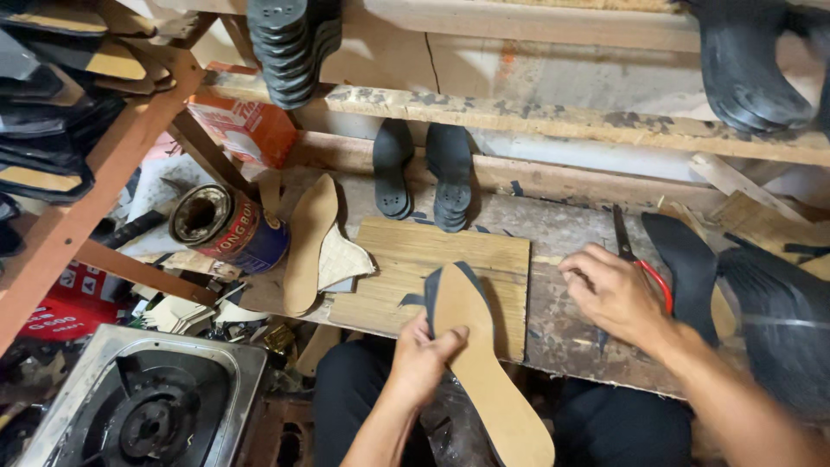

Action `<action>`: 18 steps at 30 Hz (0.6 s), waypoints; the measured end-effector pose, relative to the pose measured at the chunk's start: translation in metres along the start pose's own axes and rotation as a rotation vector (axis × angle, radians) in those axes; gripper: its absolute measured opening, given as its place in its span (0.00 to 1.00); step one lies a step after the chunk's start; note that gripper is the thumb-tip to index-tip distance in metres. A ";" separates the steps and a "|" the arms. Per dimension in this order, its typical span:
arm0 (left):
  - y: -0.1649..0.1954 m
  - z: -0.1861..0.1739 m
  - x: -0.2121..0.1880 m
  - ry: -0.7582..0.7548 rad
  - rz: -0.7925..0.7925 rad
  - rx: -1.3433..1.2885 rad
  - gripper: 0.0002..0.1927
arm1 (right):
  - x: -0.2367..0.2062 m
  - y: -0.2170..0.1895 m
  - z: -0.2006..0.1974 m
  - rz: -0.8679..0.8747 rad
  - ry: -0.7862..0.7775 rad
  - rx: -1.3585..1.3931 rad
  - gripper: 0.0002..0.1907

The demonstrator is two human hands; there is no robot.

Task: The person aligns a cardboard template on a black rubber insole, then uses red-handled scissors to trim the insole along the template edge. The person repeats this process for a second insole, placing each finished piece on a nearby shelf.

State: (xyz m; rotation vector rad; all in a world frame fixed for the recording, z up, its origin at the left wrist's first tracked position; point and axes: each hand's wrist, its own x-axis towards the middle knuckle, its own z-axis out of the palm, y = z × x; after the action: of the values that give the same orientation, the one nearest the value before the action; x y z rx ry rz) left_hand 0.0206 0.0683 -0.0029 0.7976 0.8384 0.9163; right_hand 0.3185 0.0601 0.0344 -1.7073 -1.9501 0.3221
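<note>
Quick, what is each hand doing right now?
Left hand: closed on a tan insole with a dark backing.
Right hand: fingers curled, resting on red-handled scissors; grip unclear.

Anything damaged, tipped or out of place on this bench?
The glue tin lies on its side, mouth open, left of the board. The bench top is scarred and stained. The insole in the left hand looks intact.

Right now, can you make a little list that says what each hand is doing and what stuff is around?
left hand: holds a tan insole with a dark layer under it
right hand: rests on the scissors with red handles
under the insole: wooden board
beside the board: another tan insole, a glue tin on its side
at the back: two black soles
lower left: gas stove
</note>
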 end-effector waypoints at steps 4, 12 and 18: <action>-0.008 0.002 -0.002 -0.091 0.006 0.068 0.12 | -0.021 -0.023 0.018 0.196 0.138 0.615 0.12; -0.021 0.005 -0.004 -0.158 0.013 0.108 0.14 | -0.053 -0.073 0.043 0.118 0.228 0.813 0.10; -0.017 0.009 -0.010 -0.173 0.006 0.125 0.14 | -0.055 -0.101 0.045 0.069 0.144 0.673 0.10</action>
State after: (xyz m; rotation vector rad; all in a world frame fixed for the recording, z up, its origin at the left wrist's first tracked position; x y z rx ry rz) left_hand 0.0302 0.0506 -0.0108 0.9742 0.7464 0.7937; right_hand 0.2131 -0.0042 0.0346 -1.3045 -1.4476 0.7588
